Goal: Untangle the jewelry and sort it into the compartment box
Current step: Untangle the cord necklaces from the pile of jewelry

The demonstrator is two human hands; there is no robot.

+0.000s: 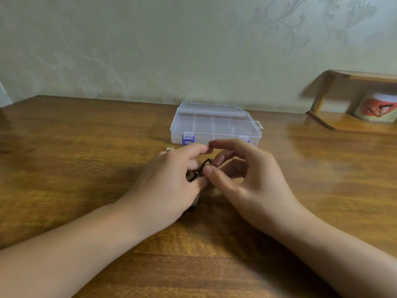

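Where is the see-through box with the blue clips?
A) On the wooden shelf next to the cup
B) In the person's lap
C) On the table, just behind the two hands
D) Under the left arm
C: the clear compartment box sits on the wooden table, just beyond the left hand and right hand, which hold a dark piece of jewelry between them.

Both hands (pixel 171 181) (pixel 247 179) together, curled fingers (pixel 211 174) pinching.
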